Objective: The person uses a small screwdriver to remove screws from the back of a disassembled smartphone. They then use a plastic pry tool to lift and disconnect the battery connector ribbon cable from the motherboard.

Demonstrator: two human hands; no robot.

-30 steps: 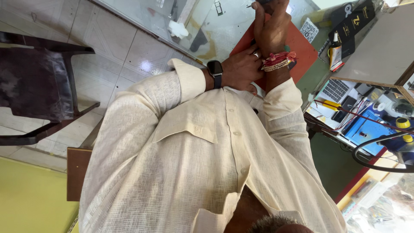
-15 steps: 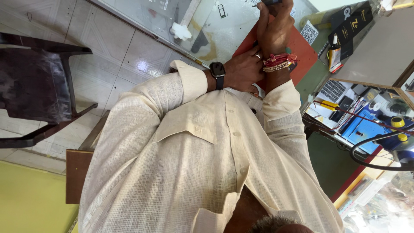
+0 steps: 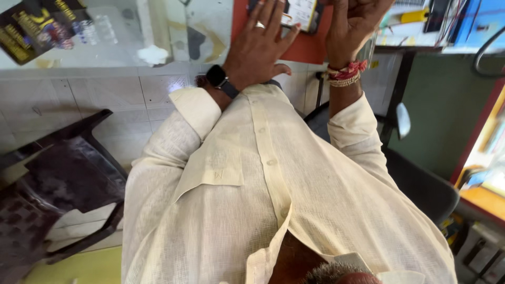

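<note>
I look down my own cream shirt to both hands at the top of the view. My left hand (image 3: pixel 258 47), with a dark wristwatch and a ring, lies flat with fingers spread on a red mat (image 3: pixel 310 44). Its fingertips reach a small flat device with a pale face (image 3: pixel 301 11) on the mat. My right hand (image 3: pixel 353 23), with red and beaded bands on the wrist, is raised beside it, palm toward me. Its fingers run off the top edge, so whether it holds anything is hidden.
A dark plastic chair (image 3: pixel 68 184) stands on the tiled floor at left. A black office chair (image 3: pixel 421 184) is at right under a cluttered bench (image 3: pixel 421 21) with tools and a cable. A glass counter (image 3: pixel 105 31) is at top left.
The view has swung and closed in on the hands. My left hand has left my right wrist and now lies spread on the red mat.
</note>
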